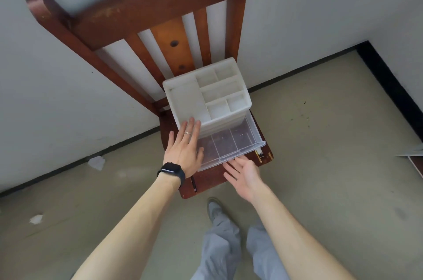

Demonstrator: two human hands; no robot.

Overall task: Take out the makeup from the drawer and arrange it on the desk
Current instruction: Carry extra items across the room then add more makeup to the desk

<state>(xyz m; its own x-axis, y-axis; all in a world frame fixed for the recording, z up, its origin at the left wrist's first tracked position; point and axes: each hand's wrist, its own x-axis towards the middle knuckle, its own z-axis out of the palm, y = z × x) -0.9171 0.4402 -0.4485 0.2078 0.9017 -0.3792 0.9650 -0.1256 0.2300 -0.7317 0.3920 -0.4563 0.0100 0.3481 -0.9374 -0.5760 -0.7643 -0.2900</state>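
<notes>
Clear drawer (229,142) stands open toward 5 o'clock; we see no makeup inside. Right grip (245,172), fingers spread, nearer, at drawer front's 6 o'clock. Left grip (183,149) flat against organizer (187,101).

Chair (146,5) is a deep reddish brown, scuffed paler along the top rail, with one orange middle slat (170,37). The organiser (183,99) is creamy white and its drawer (231,142) clear plastic, flecked with tiny specks. Black watch (171,171), silver ring (187,133), grey trousers (219,245). Floor (320,165) dull beige-green, skirting (389,78) black, wall (320,5) plain white, paper scraps (97,162) white.
</notes>
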